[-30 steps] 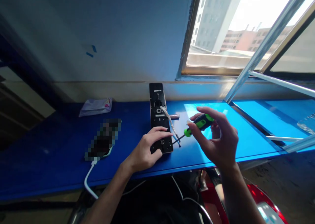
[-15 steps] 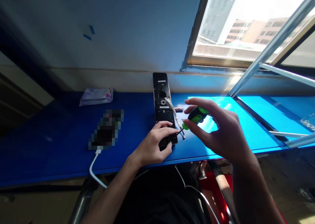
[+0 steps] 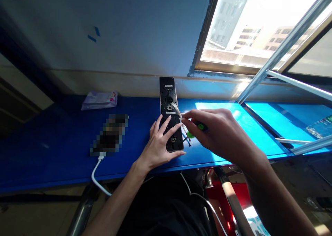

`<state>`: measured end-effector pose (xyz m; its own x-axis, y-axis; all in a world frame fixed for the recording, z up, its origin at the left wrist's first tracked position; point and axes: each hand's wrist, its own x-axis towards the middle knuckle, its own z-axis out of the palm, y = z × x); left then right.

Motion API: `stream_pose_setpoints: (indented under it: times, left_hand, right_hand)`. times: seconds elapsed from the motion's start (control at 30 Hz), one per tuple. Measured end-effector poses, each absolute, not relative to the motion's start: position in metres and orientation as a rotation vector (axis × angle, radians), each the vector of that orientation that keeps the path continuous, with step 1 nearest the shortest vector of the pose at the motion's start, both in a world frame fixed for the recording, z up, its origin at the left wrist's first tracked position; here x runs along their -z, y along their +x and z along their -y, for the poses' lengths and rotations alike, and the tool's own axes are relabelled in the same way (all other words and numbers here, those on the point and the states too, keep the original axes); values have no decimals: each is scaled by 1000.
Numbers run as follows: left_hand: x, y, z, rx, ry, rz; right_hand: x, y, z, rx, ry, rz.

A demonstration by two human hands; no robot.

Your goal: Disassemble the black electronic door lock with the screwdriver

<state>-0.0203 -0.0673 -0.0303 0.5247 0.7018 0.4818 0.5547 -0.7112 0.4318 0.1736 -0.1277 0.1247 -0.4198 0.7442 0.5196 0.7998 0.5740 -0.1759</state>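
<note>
A long black panel (image 3: 164, 94), resembling the back of a door lock body, lies lengthwise on the blue table. My left hand (image 3: 158, 146) rests on its lower half with fingers spread and thumb past the bottom right corner. Over the panel's right edge, my right hand (image 3: 218, 128) is closed round a green and black screwdriver (image 3: 191, 135), its shaft pointing down left. The thumb and forefinger of that hand meet at a white cable (image 3: 175, 108) coming out of the panel; whether they pinch it I cannot tell. The cable's loose end hangs beside the panel.
A pixelated phone-like device (image 3: 110, 135) with a white charging cord (image 3: 93, 175) lies to the left. Behind it is a pale purple packet (image 3: 100, 100). On the right, a metal frame (image 3: 259, 78) stands on the blue table (image 3: 140, 125) by the window.
My left hand has opened from its grip at the panel's lower end and now lies spread. My right hand has moved left to the cable, the screwdriver's tip leaving the left fingertips.
</note>
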Motion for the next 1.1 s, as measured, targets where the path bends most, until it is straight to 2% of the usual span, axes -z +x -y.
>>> stream_pose_setpoints:
  times: [0.23, 0.43, 0.7, 0.87, 1.1]
  left_hand:
    - [31, -20, 67, -853, 2526, -1112]
    - [32, -20, 68, -849, 2518, -1128]
    - [29, -21, 69, -836, 2471, -1131]
    - [29, -20, 69, -813, 2449, -1135]
    - [28, -21, 69, -815, 2437, -1128]
  right_hand:
    - [-135, 178, 130, -204, -1165, 2336]
    - [-130, 177, 127, -51, -1314, 2184]
    - [-133, 185, 127, -184, -1243, 2208]
    - [-130, 186, 127, -90, -1336, 2114]
    - [-128, 191, 132, -162, -1140, 2230]
